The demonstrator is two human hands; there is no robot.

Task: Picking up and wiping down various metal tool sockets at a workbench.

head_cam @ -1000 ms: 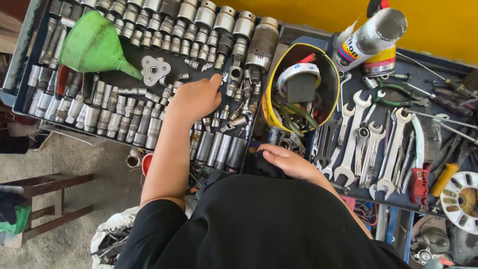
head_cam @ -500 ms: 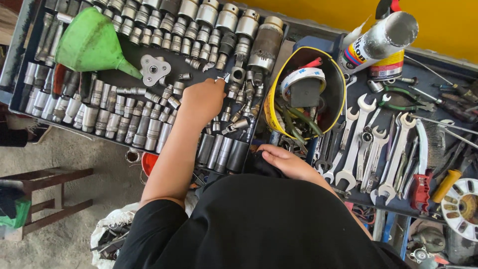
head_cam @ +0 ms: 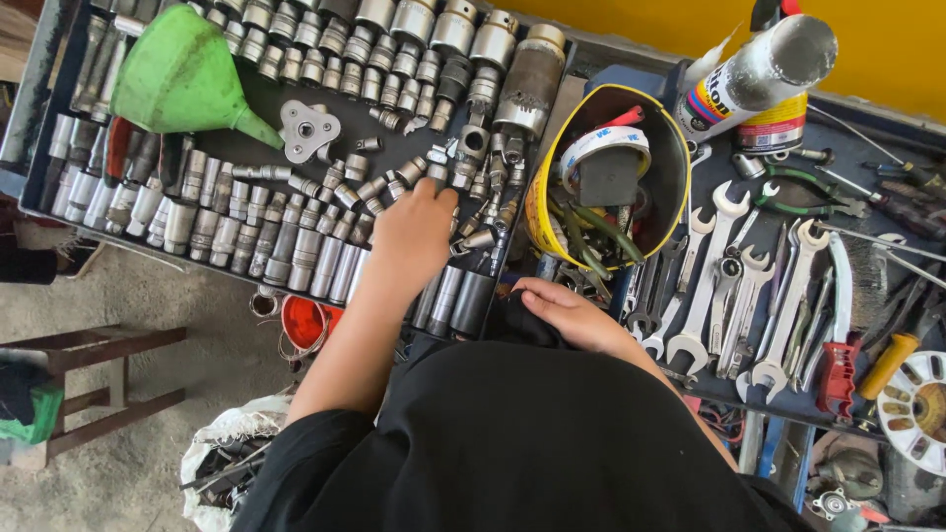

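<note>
In the tray [head_cam: 59, 212], left hand [head_cam: 414, 232] paws loose sockets [head_cam: 463, 172], grip hidden; lift one cleanly. Right hand [head_cam: 572, 315] rests slack.

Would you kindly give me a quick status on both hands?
Left hand down among loose sockets in tray. Right hand resting at tray edge, holding nothing visible. Green funnel lies clear.

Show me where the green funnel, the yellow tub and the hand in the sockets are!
green funnel [head_cam: 177, 74]: head view, on its wide cone.
yellow tub [head_cam: 544, 212]: head view, on its outer left wall.
left hand [head_cam: 414, 232]: head view, on the back of the hand, over the sockets [head_cam: 286, 246].
</note>
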